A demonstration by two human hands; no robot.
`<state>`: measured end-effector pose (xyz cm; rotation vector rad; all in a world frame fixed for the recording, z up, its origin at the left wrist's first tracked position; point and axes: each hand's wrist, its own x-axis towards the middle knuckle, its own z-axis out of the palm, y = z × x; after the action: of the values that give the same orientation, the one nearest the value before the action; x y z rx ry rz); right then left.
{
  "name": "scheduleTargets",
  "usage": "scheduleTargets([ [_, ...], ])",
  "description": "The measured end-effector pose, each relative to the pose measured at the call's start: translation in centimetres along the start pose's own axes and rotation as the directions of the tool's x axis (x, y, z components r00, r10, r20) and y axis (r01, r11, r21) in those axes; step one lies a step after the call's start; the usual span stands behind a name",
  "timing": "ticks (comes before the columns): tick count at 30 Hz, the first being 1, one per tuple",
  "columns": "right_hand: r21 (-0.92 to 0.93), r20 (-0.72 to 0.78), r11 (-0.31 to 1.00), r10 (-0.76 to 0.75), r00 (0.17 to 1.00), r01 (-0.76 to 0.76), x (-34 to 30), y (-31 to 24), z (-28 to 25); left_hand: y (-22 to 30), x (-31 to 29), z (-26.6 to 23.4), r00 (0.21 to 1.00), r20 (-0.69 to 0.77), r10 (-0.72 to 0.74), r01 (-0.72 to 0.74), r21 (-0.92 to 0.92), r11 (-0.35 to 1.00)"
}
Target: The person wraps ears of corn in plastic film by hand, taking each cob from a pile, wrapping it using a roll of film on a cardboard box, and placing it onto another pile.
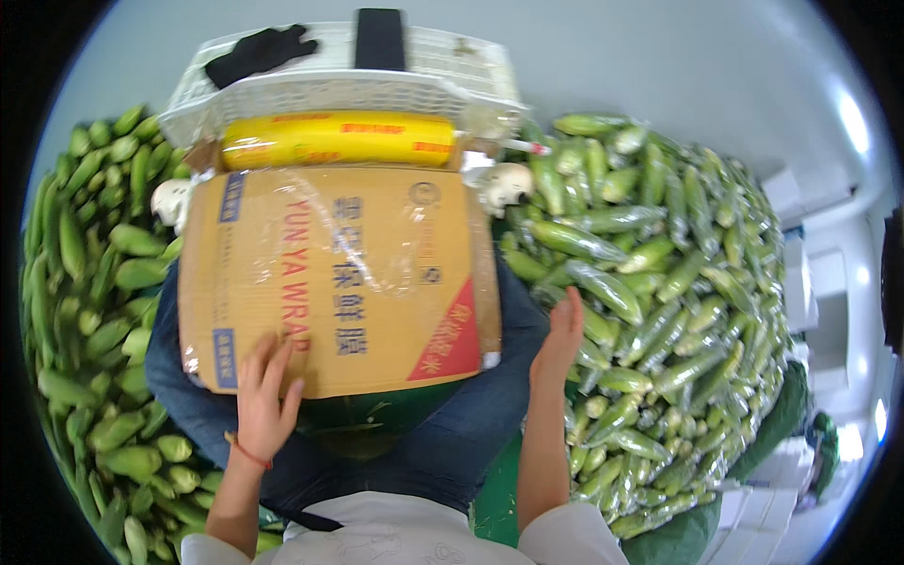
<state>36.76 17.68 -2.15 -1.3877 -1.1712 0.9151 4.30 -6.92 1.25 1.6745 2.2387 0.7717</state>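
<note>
Hard to make out first: what supports the cardboard box [325, 278] is hidden under it; the person's jeans [202, 400] show out past its left, right and near edges. The ends of the yellow film roll [339, 138] just beyond the box are partly covered. White rounded pieces [171, 202] at the box's two far corners: function unclear. The right hand's palm is seen nearly edge-on, and that hand is a bit blurred.

Left hand [266, 391]: fingers spread apart, resting on the box's near-left part, not closed on anything. So the box sits under those fingers and extends beyond them. Red bracelet [247, 452] on that wrist. Right hand [557, 339]: off the box, to its right, fingers straight and close together, nothing visible in it. Wrapped corn [603, 292] is right beside it; contact, can't tell.

Surroundings: wrapped corn heaped right of the box, unwrapped corn in husk [137, 240] heaped left. White plastic basket [311, 92] beyond the roll, with a black glove [259, 55] and a black rectangular item [379, 40] on top. Green surface [506, 490] on the box's near side, pale grey floor past the basket. Far right of the box, white cartons and bright lights, distorted and cut by the lens rim.
</note>
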Motion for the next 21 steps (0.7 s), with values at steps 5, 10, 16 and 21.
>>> scheduleTargets([
  [5, -0.34, 0.683, 0.652, -0.323, 0.655, 0.677, -7.9, -2.4, 9.6, -6.5, 6.2, 0.7, 0.988, -0.157, -0.009, 0.045, 0.23, 0.972],
  [10, -0.398, 0.742, 0.546, -0.281, 0.609, 0.737, -7.7, -2.4, 14.6, -9.7, 12.9, 1.0, 0.964, -0.248, 0.093, -0.034, 0.23, 0.973],
  [16, -0.405, 0.707, 0.532, -0.334, 0.624, 0.744, -5.8, -1.9, 16.2, -9.7, 15.6, -1.6, 0.934, -0.349, -0.072, -0.017, -0.245, 0.969],
  [21, -0.346, 0.674, 0.556, -0.413, 0.613, 0.755, -3.6, -0.3, 16.4, -6.7, 12.9, -9.2, 0.848, -0.513, 0.129, -0.214, -0.109, 0.971],
])
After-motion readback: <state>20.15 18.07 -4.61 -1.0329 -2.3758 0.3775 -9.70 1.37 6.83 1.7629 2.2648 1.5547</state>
